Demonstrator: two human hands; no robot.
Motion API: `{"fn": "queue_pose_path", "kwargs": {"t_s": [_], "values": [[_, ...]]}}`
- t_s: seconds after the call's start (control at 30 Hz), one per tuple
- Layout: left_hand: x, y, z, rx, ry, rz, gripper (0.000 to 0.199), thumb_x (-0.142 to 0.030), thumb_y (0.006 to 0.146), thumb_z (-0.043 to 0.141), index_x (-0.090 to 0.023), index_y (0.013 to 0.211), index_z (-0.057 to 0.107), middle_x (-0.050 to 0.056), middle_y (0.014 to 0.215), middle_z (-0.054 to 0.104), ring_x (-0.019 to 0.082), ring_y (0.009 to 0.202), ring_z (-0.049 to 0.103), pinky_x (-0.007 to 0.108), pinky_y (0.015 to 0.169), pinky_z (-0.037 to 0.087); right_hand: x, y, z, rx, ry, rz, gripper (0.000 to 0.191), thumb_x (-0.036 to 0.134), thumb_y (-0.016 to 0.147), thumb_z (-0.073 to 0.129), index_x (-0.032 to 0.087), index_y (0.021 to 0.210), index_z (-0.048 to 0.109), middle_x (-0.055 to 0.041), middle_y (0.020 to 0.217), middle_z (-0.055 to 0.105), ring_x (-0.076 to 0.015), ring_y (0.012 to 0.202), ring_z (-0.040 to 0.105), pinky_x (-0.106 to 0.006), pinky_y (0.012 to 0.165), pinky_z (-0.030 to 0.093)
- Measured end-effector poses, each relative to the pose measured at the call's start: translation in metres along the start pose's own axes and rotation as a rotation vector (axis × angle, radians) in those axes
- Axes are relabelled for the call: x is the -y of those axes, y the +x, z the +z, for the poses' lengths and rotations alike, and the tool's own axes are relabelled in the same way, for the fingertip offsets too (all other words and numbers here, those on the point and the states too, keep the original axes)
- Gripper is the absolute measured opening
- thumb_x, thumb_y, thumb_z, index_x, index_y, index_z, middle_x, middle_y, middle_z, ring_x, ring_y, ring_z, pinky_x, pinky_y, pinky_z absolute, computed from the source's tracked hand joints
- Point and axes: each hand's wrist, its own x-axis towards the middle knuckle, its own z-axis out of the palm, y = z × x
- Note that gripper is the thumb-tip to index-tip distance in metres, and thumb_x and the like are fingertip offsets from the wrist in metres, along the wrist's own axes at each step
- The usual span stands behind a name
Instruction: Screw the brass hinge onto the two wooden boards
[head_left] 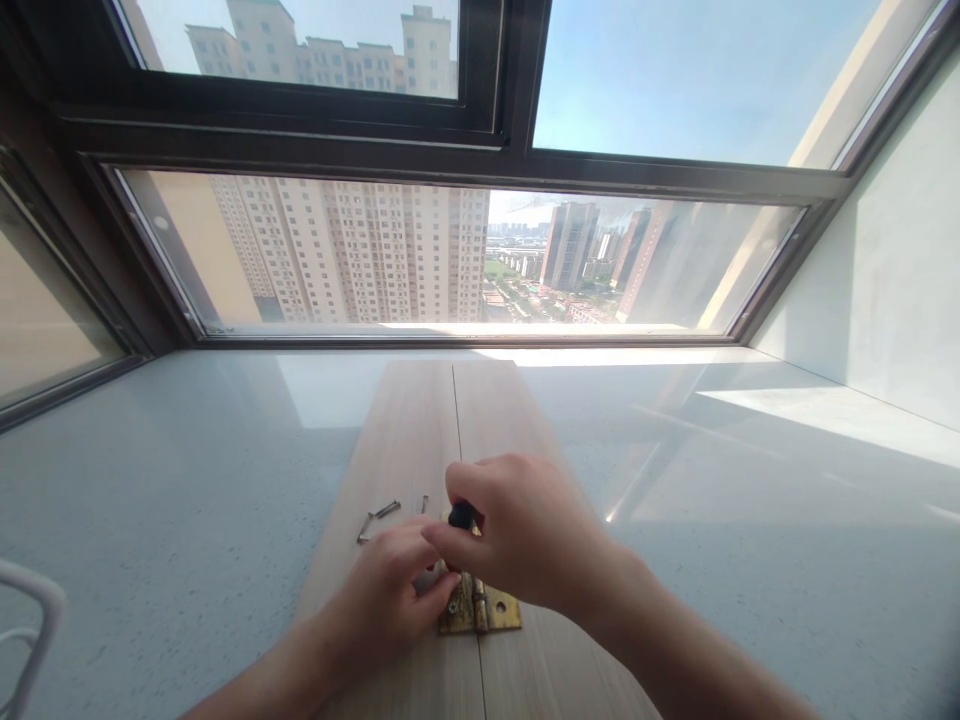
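A brass hinge (501, 608) lies across the seam between two pale wooden boards (420, 420); a screw head (453, 606) shows in its left leaf, and a hole is visible in the right leaf. My right hand (525, 520) is closed around the black handle of a screwdriver (461, 515), held over the hinge; its shaft and tip are hidden. Close below it, my left hand (386, 580) is pinched against the hinge's left leaf. What its fingers hold, if anything, is covered. Loose screws (388, 508) lie on the left board, just beyond my left hand.
The boards rest on a speckled white windowsill (187, 480) that reaches to a dark window frame (465, 343). A white wall (900, 260) bounds the right side. At the lower left edge is a curved white tube-like object (34, 590).
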Motion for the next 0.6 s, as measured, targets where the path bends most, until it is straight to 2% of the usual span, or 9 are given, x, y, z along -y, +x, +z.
{"fn": "queue_pose_path", "kwargs": {"t_s": [0.13, 0.23, 0.3, 0.37, 0.47, 0.6], "values": [[0.003, -0.001, 0.0, 0.006, -0.045, 0.051, 0.009, -0.014, 0.078, 0.056, -0.017, 0.077, 0.065, 0.004, 0.076, 0.067, 0.019, 0.071, 0.059, 0.028, 0.064, 0.042, 0.003, 0.001, 0.008, -0.065, -0.003, -0.017, 0.038, 0.029, 0.073, 0.066, 0.018, 0.058, 0.033, 0.0073, 0.051, 0.032, -0.0082, 0.05, 0.02, -0.027, 0.05, 0.013], [0.006, -0.001, 0.0, 0.015, -0.064, 0.016, 0.013, -0.018, 0.082, 0.054, -0.016, 0.076, 0.065, 0.005, 0.074, 0.066, 0.019, 0.07, 0.059, 0.028, 0.063, 0.042, 0.005, 0.0, 0.009, -0.063, -0.016, -0.022, 0.034, 0.03, 0.074, 0.066, 0.018, 0.059, 0.039, 0.0071, 0.052, 0.034, -0.0084, 0.051, 0.02, -0.028, 0.05, 0.013], [0.005, -0.001, 0.0, 0.02, -0.075, -0.026, 0.013, -0.018, 0.082, 0.054, -0.016, 0.077, 0.065, 0.005, 0.075, 0.066, 0.02, 0.072, 0.059, 0.029, 0.065, 0.043, 0.006, -0.001, 0.005, -0.016, 0.004, -0.03, 0.027, 0.035, 0.077, 0.067, 0.018, 0.064, 0.05, 0.0064, 0.055, 0.042, -0.0087, 0.052, 0.027, -0.026, 0.051, 0.015], [0.003, 0.001, -0.001, 0.016, -0.081, -0.038, 0.012, -0.016, 0.081, 0.053, -0.016, 0.076, 0.064, 0.005, 0.076, 0.066, 0.02, 0.073, 0.06, 0.029, 0.067, 0.043, 0.005, -0.003, 0.0, 0.042, 0.069, -0.065, 0.02, 0.038, 0.079, 0.068, 0.019, 0.077, 0.062, 0.0049, 0.06, 0.051, -0.0095, 0.055, 0.036, -0.025, 0.052, 0.02], [-0.002, 0.004, -0.003, 0.01, -0.098, 0.01, 0.013, -0.013, 0.08, 0.053, -0.017, 0.074, 0.063, 0.004, 0.076, 0.067, 0.02, 0.075, 0.06, 0.029, 0.07, 0.044, 0.002, -0.004, -0.005, 0.08, 0.179, -0.127, 0.018, 0.03, 0.08, 0.067, 0.022, 0.096, 0.069, 0.0034, 0.068, 0.06, -0.0106, 0.06, 0.047, -0.024, 0.055, 0.026], [-0.002, 0.004, -0.003, 0.001, -0.114, 0.033, 0.013, -0.015, 0.083, 0.055, -0.017, 0.082, 0.068, 0.005, 0.082, 0.07, 0.021, 0.081, 0.063, 0.029, 0.074, 0.046, -0.002, -0.003, -0.003, 0.076, 0.192, -0.122, 0.007, 0.022, 0.08, 0.065, 0.018, 0.075, 0.067, 0.0031, 0.063, 0.057, -0.0096, 0.058, 0.046, -0.023, 0.055, 0.027]]}}
